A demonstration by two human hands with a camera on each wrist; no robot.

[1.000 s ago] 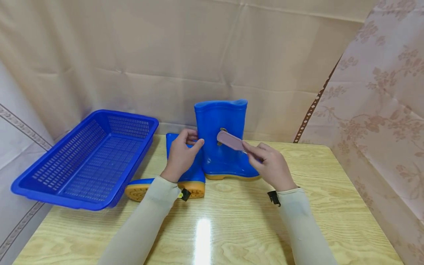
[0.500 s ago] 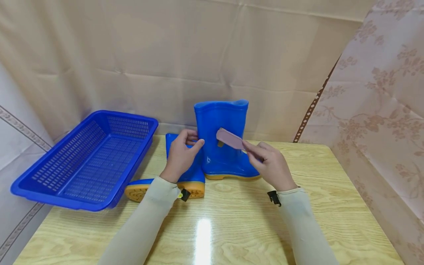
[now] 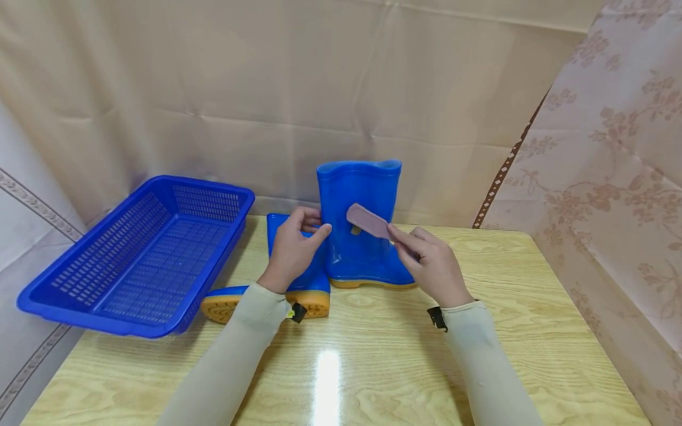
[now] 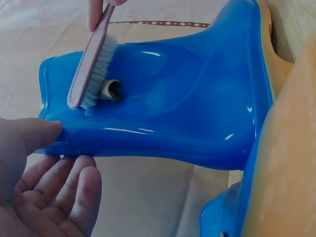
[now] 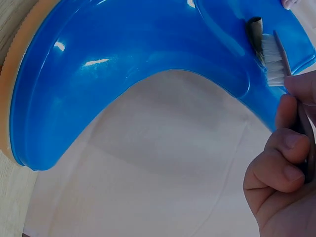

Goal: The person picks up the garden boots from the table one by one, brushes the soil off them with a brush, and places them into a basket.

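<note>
A blue rain boot with a yellow sole stands upright on the table. My left hand holds the left edge of its shaft, the thumb in front and the other fingers curled at the edge in the left wrist view. My right hand grips the handle of a scrub brush with a mauve back. The brush's pale bristles are against the shaft, beside a small curled brownish piece on the boot. I cannot tell what that piece is. A second blue boot lies behind my left wrist, partly hidden.
A blue perforated plastic basket stands on the left of the wooden table. A beige curtain hangs right behind the boots, and a floral cloth borders the right side.
The standing boot's shaft has shifted slightly to the right. The brush has moved a little up and left on it, with my right hand following. My left hand has barely moved.
</note>
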